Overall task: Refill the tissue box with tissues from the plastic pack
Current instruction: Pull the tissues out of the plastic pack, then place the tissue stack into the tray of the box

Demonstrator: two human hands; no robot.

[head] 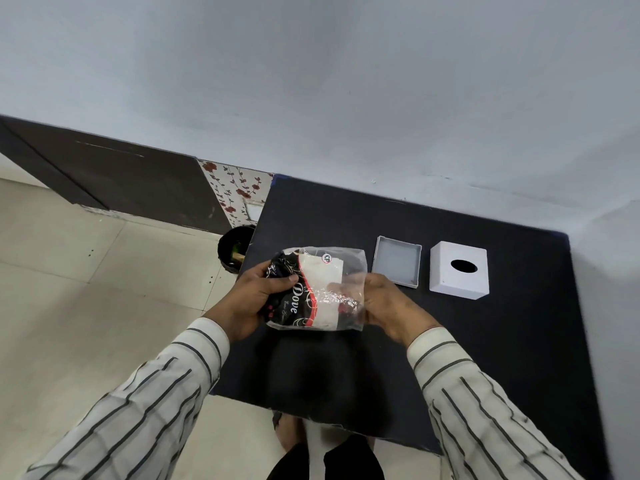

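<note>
Black tabletop (502, 341) against a pale wall carries the white tissue box (459, 270) and its open base tray (397, 260), right of the plastic pack (317, 289). Left hand (254, 301) clamps the pack's printed end; right hand (384, 303) reaches inside its open clear end, fingers blurred behind film. Pack's long axis runs left to right.

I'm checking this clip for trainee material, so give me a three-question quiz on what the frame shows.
1. True or false: both hands hold the plastic pack.
2. Which sits nearer the pack: A) the open tray or B) the white box with the oval hole?
3. Fill in: the table top is ____ in colour.

Key: 1 true: left hand and right hand grip opposite ends. 2 A. 3 black.
</note>
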